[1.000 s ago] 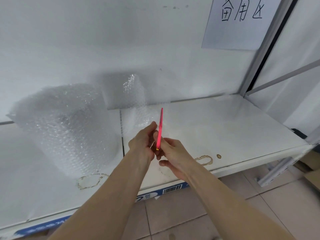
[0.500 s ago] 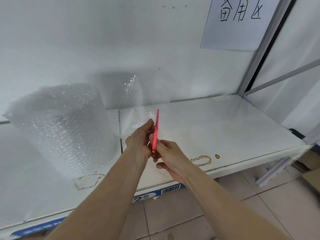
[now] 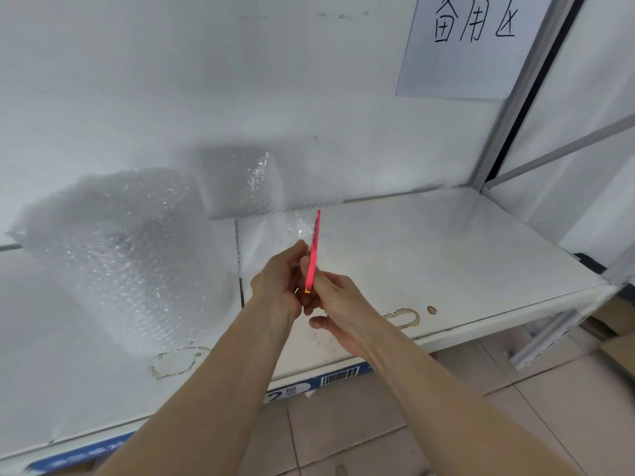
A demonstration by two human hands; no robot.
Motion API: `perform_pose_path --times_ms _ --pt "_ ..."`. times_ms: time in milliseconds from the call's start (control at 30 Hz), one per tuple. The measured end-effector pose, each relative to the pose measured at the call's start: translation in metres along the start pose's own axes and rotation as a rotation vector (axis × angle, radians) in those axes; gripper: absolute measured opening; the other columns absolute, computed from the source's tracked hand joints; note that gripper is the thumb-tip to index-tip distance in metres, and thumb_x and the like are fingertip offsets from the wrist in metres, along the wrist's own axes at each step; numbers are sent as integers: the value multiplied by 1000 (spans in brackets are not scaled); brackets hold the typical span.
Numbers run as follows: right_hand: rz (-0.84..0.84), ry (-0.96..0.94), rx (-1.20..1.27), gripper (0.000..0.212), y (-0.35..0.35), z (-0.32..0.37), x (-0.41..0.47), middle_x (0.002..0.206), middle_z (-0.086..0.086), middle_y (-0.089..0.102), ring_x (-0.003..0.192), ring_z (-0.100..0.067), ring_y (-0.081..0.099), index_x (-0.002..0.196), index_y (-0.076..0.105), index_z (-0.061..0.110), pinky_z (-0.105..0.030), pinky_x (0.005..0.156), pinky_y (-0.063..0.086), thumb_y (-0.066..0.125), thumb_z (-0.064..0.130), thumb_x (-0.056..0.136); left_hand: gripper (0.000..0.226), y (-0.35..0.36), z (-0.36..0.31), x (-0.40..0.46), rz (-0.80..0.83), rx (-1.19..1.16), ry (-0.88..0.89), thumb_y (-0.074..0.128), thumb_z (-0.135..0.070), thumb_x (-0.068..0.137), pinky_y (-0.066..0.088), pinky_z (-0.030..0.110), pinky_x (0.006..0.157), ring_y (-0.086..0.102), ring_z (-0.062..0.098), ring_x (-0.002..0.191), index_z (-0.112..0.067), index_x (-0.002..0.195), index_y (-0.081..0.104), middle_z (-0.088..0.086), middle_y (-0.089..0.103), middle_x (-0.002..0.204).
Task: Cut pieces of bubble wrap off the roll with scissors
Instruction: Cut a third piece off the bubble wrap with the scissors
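A big roll of clear bubble wrap (image 3: pixel 130 255) stands on the left of the white shelf (image 3: pixel 464 255). A loose sheet of bubble wrap (image 3: pixel 271 228) runs from it to the right, partly standing up against the back wall. My left hand (image 3: pixel 278 283) pinches the near edge of this sheet. Right beside it, my right hand (image 3: pixel 340 310) holds pink scissors (image 3: pixel 313 249). They are seen edge-on, upright, with the tip pointing away from me at the sheet's right edge. Whether the blades are apart is hidden.
A paper sign (image 3: pixel 470 42) with handwritten characters hangs on the back wall at the upper right. A metal post (image 3: pixel 508 104) bounds the shelf on the right. Brown ring stains (image 3: pixel 402 317) mark the shelf front. A barcode label (image 3: pixel 338 376) sits on its edge, with tiled floor (image 3: pixel 343 434) below.
Both hands stay together at the sheet's edge. The scissors have shifted only slightly and stay upright, while the view has drifted a little.
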State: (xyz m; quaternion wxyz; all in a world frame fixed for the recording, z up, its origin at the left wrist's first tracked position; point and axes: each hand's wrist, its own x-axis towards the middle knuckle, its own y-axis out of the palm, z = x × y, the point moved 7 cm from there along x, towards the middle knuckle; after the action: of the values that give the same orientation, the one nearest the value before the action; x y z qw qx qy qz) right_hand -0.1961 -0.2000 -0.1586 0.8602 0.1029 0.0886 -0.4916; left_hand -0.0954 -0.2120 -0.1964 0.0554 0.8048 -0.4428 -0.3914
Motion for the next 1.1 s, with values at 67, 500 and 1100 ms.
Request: perform_pose_path --times_ms 67,500,1100 --pt "-5 -6 1 46 -1 1 1 67 -1 55 61 -12 49 80 61 12 -25 56 40 58 58 89 29 0 -1 0 -6 2 12 84 -30 69 37 24 38 45 19 40 -12 84 67 3 52 57" --pt "-51 -33 54 43 -6 8 4 65 -2 52 59 -13 48 80 61 12 -26 55 38 61 54 90 21 3 -4 -9 19 -42 31 81 -14 71 39 27 40 50 22 41 -4 78 63 8 58 57" --pt "-42 -42 -39 44 -2 0 1 70 -3 55 61 -12 47 81 60 9 -25 52 37 60 53 90 27 14 -10 -11 43 -102 -66 84 -35 72 42 32 58 56 13 68 -16 73 65 -8 60 71"
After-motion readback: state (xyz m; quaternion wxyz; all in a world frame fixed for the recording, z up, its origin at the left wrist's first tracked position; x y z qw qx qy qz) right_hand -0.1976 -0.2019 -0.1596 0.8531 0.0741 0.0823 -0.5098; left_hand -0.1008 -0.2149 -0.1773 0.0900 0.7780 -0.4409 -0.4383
